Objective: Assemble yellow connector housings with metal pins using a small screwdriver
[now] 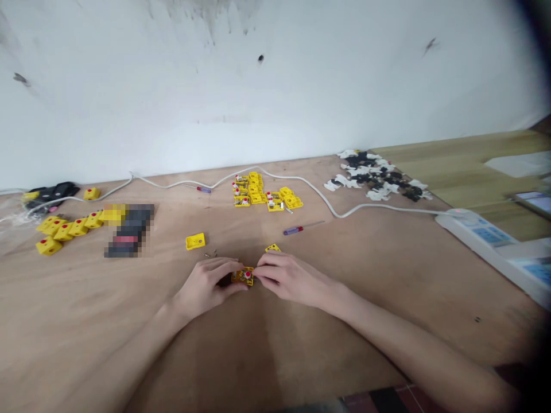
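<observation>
Left hand (206,284) and right hand (293,278) closed from both sides on a small yellow block (243,276), gripping it between their fingertips, its red button and insides exposed. Near that block lay a yellow lid (195,241) and tiny screws (210,254), still separate. Well beyond it, opened blocks (258,192) sat clustered, while lidded blocks (64,229) lay far to its left.

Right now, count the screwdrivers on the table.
2: one screwdriver beside the white cable, another screwdriver in front of the yellow parts; the blurred patch at left could hide more.
</observation>
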The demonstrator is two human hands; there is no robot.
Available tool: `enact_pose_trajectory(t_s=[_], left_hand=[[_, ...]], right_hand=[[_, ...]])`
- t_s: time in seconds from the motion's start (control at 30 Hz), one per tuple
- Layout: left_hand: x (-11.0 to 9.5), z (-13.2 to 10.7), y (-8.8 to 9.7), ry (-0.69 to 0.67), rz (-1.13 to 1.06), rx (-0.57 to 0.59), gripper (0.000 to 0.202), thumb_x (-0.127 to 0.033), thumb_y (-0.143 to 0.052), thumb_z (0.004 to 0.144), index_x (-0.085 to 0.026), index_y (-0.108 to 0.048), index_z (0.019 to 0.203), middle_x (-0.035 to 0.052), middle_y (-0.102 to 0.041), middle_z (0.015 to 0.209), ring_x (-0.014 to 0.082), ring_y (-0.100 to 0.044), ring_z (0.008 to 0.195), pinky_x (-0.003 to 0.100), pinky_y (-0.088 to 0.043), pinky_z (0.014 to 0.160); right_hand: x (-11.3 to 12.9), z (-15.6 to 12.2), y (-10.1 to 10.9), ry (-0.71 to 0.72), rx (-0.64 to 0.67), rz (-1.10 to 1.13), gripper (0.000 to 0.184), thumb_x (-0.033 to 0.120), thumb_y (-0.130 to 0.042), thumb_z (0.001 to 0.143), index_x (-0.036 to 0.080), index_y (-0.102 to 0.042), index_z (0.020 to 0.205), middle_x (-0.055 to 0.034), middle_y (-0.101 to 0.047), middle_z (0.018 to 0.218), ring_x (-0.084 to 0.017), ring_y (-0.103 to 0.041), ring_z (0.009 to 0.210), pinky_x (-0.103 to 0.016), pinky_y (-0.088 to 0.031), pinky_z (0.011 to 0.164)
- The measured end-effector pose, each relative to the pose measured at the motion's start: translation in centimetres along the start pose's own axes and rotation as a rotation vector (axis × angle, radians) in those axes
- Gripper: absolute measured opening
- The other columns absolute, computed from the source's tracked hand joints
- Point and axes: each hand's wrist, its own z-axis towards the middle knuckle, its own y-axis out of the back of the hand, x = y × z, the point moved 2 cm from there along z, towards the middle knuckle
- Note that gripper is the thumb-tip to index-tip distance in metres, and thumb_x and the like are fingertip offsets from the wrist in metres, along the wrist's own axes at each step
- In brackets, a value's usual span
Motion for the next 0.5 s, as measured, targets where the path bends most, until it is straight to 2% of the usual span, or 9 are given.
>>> enact_pose_trajectory(t_s=[0.13, 0.23, 0.37, 0.5], left_hand=[[-0.1, 0.1, 0.0, -0.058, 0.007, -0.001, 0.022, -0.030, -0.072, 0.087, -0.020, -0.070, 0.107, 0.0076, -0.075, 0.104, 0.0213, -0.071, 0.100, 0.034, -0.059, 0.089], [-0.4, 0.4, 0.1, -0.036, 0.030, 0.046, 0.014, -0.029, -0.070, 0.088, -0.019, -0.072, 0.098, 0.0088, -0.073, 0.102, 0.0210, -0.071, 0.095, 0.034, -0.059, 0.084], [-0.5, 0.9, 0.3, -0.007, 0.021, 0.097, 0.013, -0.031, -0.070, 0.088, -0.019, -0.071, 0.094, 0.0088, -0.071, 0.096, 0.0213, -0.068, 0.093, 0.036, -0.056, 0.083], [-0.4, 0.9, 0.2, 0.002, 0.001, 0.088, 0.015, -0.033, -0.071, 0.087, -0.019, -0.070, 0.093, 0.0082, -0.069, 0.096, 0.0215, -0.066, 0.093, 0.037, -0.053, 0.084]], right_hand=[[0.1, 0.2, 0.3, -0.003, 0.038, -0.007, 0.020, 0.012, -0.055, 0.096, 0.019, -0.072, 0.100, -0.0068, -0.067, 0.097, -0.019, -0.063, 0.086, -0.033, -0.051, 0.080], [0.1, 0.2, 0.4, -0.001, 0.024, 0.014, 0.020, 0.013, -0.054, 0.097, 0.020, -0.072, 0.100, -0.0069, -0.067, 0.096, -0.019, -0.063, 0.086, -0.033, -0.051, 0.080], [-0.4, -0.1, 0.6, -0.041, -0.013, 0.080, 0.015, 0.017, -0.056, 0.097, 0.019, -0.070, 0.104, -0.0068, -0.067, 0.095, -0.018, -0.064, 0.086, -0.031, -0.051, 0.079], [-1.0, -0.4, 0.6, -0.024, -0.047, 0.075, 0.013, 0.021, -0.058, 0.097, 0.019, -0.071, 0.097, -0.0059, -0.066, 0.091, -0.018, -0.062, 0.083, -0.031, -0.049, 0.077]])
